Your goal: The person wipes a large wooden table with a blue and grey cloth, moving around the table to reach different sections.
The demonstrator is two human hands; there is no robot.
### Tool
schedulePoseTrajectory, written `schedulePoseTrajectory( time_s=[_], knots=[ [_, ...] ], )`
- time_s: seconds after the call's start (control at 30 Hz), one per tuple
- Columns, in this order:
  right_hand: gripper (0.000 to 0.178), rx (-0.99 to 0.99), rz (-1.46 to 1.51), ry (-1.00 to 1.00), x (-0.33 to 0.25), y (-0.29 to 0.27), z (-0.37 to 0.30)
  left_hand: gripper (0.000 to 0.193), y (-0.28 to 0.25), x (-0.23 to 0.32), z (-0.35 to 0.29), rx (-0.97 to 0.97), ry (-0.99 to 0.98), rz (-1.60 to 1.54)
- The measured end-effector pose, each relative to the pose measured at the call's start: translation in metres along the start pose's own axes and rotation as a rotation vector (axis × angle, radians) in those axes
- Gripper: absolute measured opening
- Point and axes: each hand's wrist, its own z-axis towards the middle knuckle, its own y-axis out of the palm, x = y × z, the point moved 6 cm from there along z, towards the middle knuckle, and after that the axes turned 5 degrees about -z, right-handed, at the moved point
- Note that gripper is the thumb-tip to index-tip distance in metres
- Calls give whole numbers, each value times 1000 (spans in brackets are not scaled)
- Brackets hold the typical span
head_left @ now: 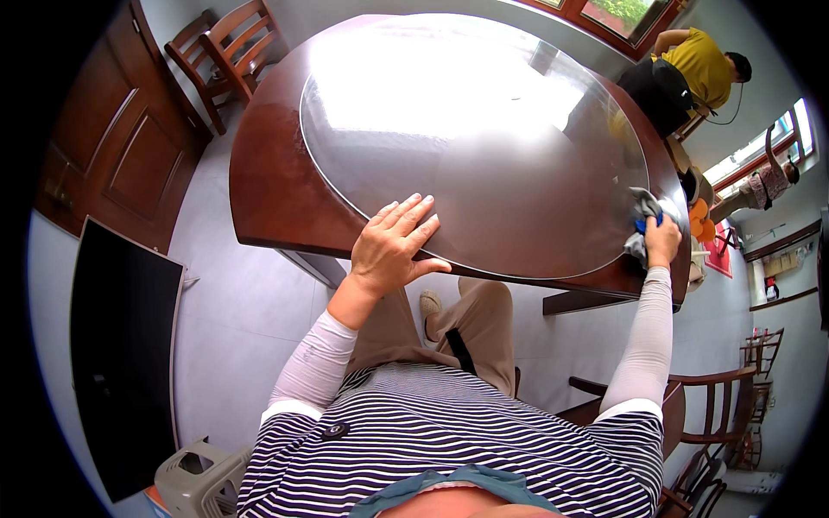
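Note:
In front of me is a dark reddish-brown wooden table (268,186) with a round glass turntable (518,233) on its top. Bright window light reflects off the far half of the glass. My left hand (390,246) lies with fingers stretched out on the near left rim of the glass. At the right rim, my right hand (662,239) grips a crumpled grey cloth (641,207) with some blue on it. The cloth touches the table top beside the glass edge. Part of the cloth is hidden by my fingers.
Wooden chairs (237,43) stand at the far left and another chair (708,401) is close at my right. A black flat screen (125,363) leans at the left, near a grey plastic stool (200,475). Two other people, one in a yellow shirt (699,65), are at the right.

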Motion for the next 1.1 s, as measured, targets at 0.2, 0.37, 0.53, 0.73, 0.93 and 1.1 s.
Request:
schedulePoseTrajectory(
  time_s=[0.2, 0.37, 0.53, 0.73, 0.93, 1.1],
  knots=[
    [67, -1, -92, 148, 10, -24, -24, 51, -50, -53, -3, 399, -258, -452],
    [69, -377, 628, 292, -40, -38, -82, 74, -57, -217, -33, 509, -1066, -588],
    [51, -566, 1293, 584, -50, -5, -120, 67, -39, -260, -3, 264, -1269, -934],
    [31, -462, 1391, 591, -50, 2, -123, 49, -27, -272, 2, 290, -1204, -815],
    [18, -346, 1434, 642, -53, 1, -121, 54, -30, -261, 4, 328, -1140, -836],
    [13, -310, 1512, 590, -56, -3, -123, 55, -29, -264, 4, 436, -1053, -942]
  ],
)
